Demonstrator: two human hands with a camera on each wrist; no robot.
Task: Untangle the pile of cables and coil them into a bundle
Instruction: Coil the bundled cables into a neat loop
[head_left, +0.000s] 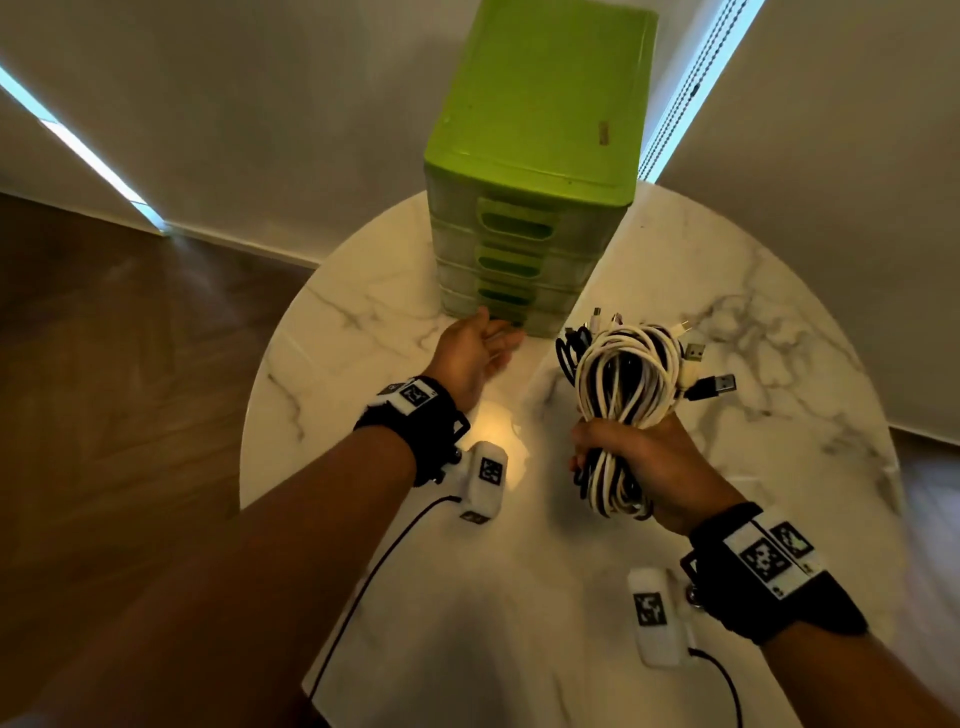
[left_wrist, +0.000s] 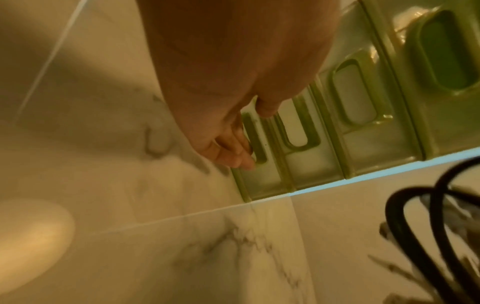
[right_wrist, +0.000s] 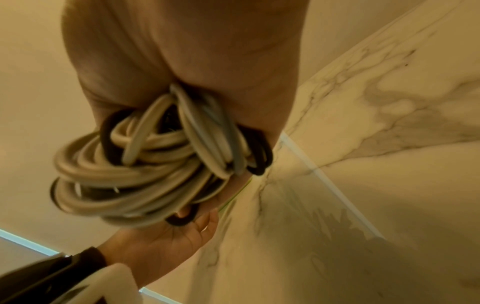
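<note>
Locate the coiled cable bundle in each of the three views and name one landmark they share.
Head: cable bundle right of centre, gripped by the right hand.
Left wrist: only black loops at the lower right edge.
Right wrist: centre left, filling the grip.
Shared landmark: the marble table.

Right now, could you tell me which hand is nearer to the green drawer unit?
Left. The left hand reaches the bottom drawer's handle on the green drawer unit; the right hand is farther back over the table, gripping the cable bundle.

right hand (head_left: 641, 460) holds cable bundle (head_left: 626, 384) | left hand (head_left: 475, 353) at drawer unit (head_left: 524, 208)
</note>
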